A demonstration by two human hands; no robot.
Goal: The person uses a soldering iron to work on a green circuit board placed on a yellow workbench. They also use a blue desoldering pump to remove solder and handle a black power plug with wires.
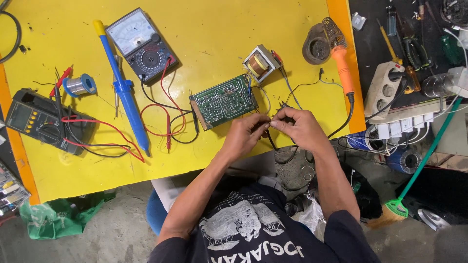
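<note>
My left hand (247, 134) and my right hand (297, 127) meet at the near edge of the yellow table (209, 24), fingertips pinched together on a thin dark wire (271, 141) that hangs down between them. Just beyond my hands lies a green circuit board (223, 101), tilted, with a small transformer (260, 64) wired to its far right corner. What exactly the fingers pinch is too small to make out beyond the wire.
An analog multimeter (142, 45), a blue desoldering pump (123, 90), a solder spool (80, 84) and a digital multimeter (36, 119) lie to the left. An orange soldering iron (341, 65) rests in its stand at right. Power strips (390, 87) and cables crowd the far right.
</note>
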